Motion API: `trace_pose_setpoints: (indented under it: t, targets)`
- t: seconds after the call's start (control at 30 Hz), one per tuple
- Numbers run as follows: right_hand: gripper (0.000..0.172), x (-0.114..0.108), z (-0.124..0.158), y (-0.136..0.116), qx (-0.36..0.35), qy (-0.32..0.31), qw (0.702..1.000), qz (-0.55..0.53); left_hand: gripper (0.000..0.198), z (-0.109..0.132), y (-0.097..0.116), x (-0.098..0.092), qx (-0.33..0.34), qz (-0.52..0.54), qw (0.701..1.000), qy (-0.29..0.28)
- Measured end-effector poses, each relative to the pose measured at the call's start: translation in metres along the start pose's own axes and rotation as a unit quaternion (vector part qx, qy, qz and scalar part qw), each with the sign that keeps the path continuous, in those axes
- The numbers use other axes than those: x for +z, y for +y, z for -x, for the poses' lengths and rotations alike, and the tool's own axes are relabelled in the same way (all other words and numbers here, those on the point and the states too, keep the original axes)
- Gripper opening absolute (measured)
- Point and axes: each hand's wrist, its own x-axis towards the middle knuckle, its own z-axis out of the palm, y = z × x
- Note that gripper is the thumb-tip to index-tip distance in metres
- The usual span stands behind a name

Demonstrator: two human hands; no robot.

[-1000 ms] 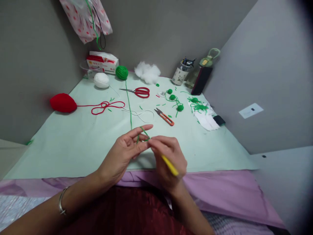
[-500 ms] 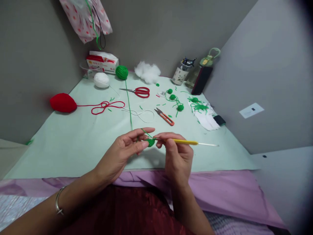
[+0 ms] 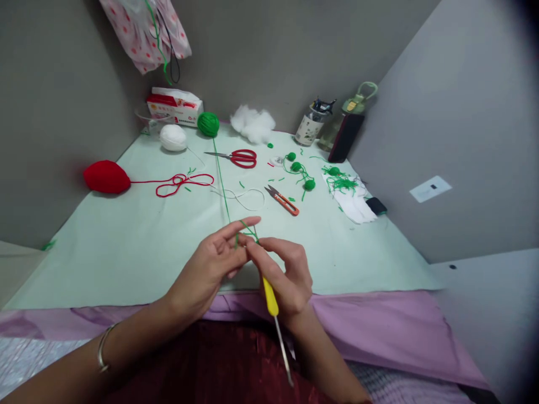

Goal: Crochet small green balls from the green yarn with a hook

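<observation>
My right hand (image 3: pixel 288 275) is closed around a crochet hook (image 3: pixel 270 300) with a yellow handle, its rear metal end slanting down toward me. The hook's front tip points up between the hands, among strands of green yarn (image 3: pixel 248 228). My left hand (image 3: pixel 221 249) pinches the small green crochet piece, now almost wholly hidden behind the fingers. Its raised index finger carries the yarn, which runs back to a green ball of yarn (image 3: pixel 208 124). The two hands meet at the fingertips, just above the table's near edge.
Beyond my hands lie orange thread snips (image 3: pixel 283 201), red-handled scissors (image 3: pixel 244 159) and several small green crocheted balls (image 3: pixel 296 167). Red yarn (image 3: pixel 107 177), a white yarn ball (image 3: pixel 173 138) and stuffing (image 3: pixel 252 124) sit farther back. A pen cup (image 3: pixel 309 128) and bottle (image 3: pixel 356 105) stand at back right.
My right hand has turned and moved left against the left fingers. The hook has swung from lying level rightward to pointing down toward me. The green piece has become covered.
</observation>
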Motion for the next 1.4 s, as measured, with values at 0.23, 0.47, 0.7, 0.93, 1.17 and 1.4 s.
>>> trace_pose_setpoints:
  t: [0.23,0.47,0.7,0.93,1.17,1.4]
  targets:
    - [0.021,-0.002,-0.011,0.005,0.225,0.073,0.93,-0.281,0.041,-0.003,0.007,-0.002,-0.034,0.061,0.997,-0.031]
    - [0.03,0.005,-0.004,0.004,0.127,0.031,0.977,-0.167,0.043,-0.002,0.001,0.004,0.02,-0.011,1.0,0.012]
    - [0.026,0.0,-0.007,0.005,0.166,0.079,0.963,-0.198,0.031,-0.008,0.007,-0.001,-0.073,0.095,0.992,-0.029]
    - [0.015,0.001,-0.014,0.009,0.257,0.042,0.912,-0.319,0.04,-0.004,0.004,0.001,0.004,-0.025,0.999,-0.023]
    - [0.021,-0.004,-0.014,0.01,0.285,0.047,0.893,-0.345,0.035,-0.001,0.01,0.0,0.024,-0.071,0.997,-0.004]
    - [0.03,-0.003,-0.004,0.003,0.004,-0.002,0.999,-0.048,0.041,-0.001,0.003,0.002,0.069,-0.083,0.994,0.031]
